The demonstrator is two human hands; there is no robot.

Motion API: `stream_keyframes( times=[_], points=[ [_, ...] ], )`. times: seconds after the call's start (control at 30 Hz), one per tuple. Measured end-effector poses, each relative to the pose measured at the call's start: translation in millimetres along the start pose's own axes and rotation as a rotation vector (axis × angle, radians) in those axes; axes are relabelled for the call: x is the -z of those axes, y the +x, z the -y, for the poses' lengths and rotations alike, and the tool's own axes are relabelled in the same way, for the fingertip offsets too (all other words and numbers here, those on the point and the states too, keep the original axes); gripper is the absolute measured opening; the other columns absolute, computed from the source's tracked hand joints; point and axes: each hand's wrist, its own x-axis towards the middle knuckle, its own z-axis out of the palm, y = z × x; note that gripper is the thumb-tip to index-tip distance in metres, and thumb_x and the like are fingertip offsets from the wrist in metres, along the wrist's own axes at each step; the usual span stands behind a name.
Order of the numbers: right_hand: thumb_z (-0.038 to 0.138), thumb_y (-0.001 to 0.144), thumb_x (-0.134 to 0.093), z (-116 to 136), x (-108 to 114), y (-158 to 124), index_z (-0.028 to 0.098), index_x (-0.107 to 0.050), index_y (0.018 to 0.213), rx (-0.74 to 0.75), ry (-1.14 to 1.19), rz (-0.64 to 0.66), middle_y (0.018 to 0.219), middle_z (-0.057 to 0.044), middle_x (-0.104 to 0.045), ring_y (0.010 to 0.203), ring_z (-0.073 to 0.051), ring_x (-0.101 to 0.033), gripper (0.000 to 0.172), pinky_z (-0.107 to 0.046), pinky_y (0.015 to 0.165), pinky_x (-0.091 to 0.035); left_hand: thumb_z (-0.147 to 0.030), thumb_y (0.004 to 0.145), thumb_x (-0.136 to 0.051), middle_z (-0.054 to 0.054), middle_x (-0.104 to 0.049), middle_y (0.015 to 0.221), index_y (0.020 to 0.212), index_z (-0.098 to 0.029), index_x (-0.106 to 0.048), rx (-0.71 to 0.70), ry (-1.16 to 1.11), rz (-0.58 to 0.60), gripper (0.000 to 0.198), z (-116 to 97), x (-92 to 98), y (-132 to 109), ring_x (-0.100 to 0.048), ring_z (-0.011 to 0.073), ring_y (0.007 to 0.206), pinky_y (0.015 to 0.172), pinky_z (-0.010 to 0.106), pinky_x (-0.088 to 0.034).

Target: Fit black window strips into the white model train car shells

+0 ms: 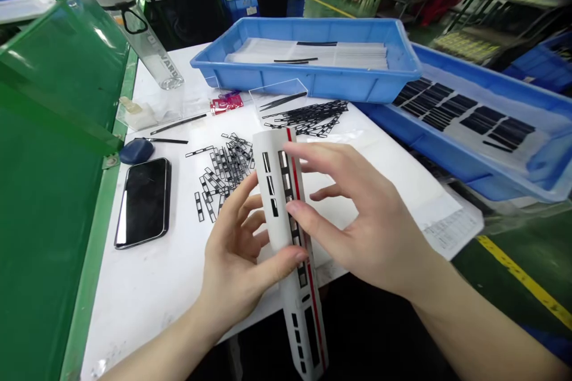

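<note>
A white model train body (273, 232) with a red stripe and rows of dark window openings stands lengthwise in front of me, its near end tilted down past the table edge. My left hand (243, 262) is closed around its left side, thumb across the window row. On the right side, my right hand (357, 208) has its index fingertip and thumb tip on the black-framed window strip (286, 175), the other fingers curled behind the body. Just beyond lie a loose pile of small black window frames (226, 164) and a heap of longer black frame strips (313, 116).
A blue bin (304, 80) with white strips stands at the back; another blue bin (482, 161) at right holds dark strips. On the left are a phone (143, 202), a dark blue object (136, 151), a clear bottle (156, 59) and a green partition (53, 131). People stand behind.
</note>
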Motion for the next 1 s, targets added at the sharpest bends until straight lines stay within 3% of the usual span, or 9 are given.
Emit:
stream_keyframes(
  times=[0.07,0.17,0.33,0.53,0.73,0.9,1.0],
  points=[
    [0.018,0.101,-0.065,-1.5,0.7,6.2,0.027,-0.055,0.152,0.021,-0.033,0.014,0.154,-0.006,-0.058,0.137,-0.023,-0.06,0.053,-0.036,0.101,-0.064,-0.012,0.08,-0.093,0.0,-0.069,0.134,0.144,-0.051,-0.062,0.008,-0.004,-0.011,0.082,0.6,1.0,0.7,-0.074,0.0214,0.114,0.087,0.027,-0.069],
    [0.02,0.101,-0.066,-2.3,0.4,11.0,0.028,-0.063,0.145,0.048,-0.08,-0.026,0.149,-0.007,-0.059,0.14,-0.025,-0.058,0.044,-0.04,0.105,-0.063,-0.014,0.077,-0.095,0.002,-0.068,0.136,0.144,-0.051,-0.062,-0.001,0.0,-0.025,0.083,1.7,2.9,2.1,-0.073,0.0242,0.117,0.084,0.028,-0.07],
    [0.018,0.099,-0.069,-1.5,-1.5,12.0,0.024,-0.068,0.124,0.073,-0.075,-0.059,0.14,-0.008,-0.066,0.133,-0.023,-0.062,0.026,-0.036,0.097,-0.065,-0.016,0.074,-0.097,0.003,-0.068,0.139,0.145,-0.049,-0.063,-0.024,-0.002,-0.038,0.085,4.6,4.5,2.8,-0.073,0.0225,0.112,0.084,0.027,-0.069],
    [0.018,0.094,-0.071,-0.4,2.1,17.1,0.025,-0.063,0.107,-0.086,0.073,-0.013,0.125,-0.006,-0.068,0.117,-0.023,-0.066,0.017,-0.031,0.077,-0.066,-0.013,0.071,-0.099,0.002,-0.071,0.135,0.145,-0.045,-0.065,-0.044,-0.006,-0.023,0.087,7.8,3.4,1.6,-0.071,0.0213,0.113,0.088,0.027,-0.069],
    [0.02,0.092,-0.075,3.3,1.5,13.7,0.022,-0.061,0.083,-0.187,0.269,0.035,0.119,-0.004,-0.067,0.107,-0.019,-0.07,0.017,-0.029,0.079,-0.067,-0.014,0.073,-0.098,0.001,-0.073,0.132,0.143,-0.043,-0.067,-0.07,-0.002,-0.03,0.082,6.6,3.2,3.7,-0.071,0.0192,0.114,0.091,0.024,-0.067],
    [0.029,0.09,-0.083,-13.0,-9.8,13.7,0.024,-0.061,0.093,-0.403,0.53,-0.064,0.101,0.001,-0.074,0.091,-0.018,-0.078,0.023,-0.032,0.082,-0.069,-0.018,0.078,-0.095,0.002,-0.074,0.123,0.136,-0.041,-0.072,-0.037,0.044,-0.101,0.066,5.0,3.3,6.5,-0.074,0.018,0.104,0.085,0.024,-0.067],
    [0.031,0.086,-0.088,-27.3,-16.1,16.8,0.025,-0.06,0.108,-0.448,0.625,-0.059,0.096,0.002,-0.078,0.082,-0.017,-0.079,0.036,-0.03,0.073,-0.068,-0.022,0.079,-0.095,0.002,-0.074,0.12,0.134,-0.037,-0.072,0.01,0.061,-0.145,0.062,4.8,4.7,9.3,-0.076,0.0164,0.097,0.082,0.025,-0.067]
  ],
)
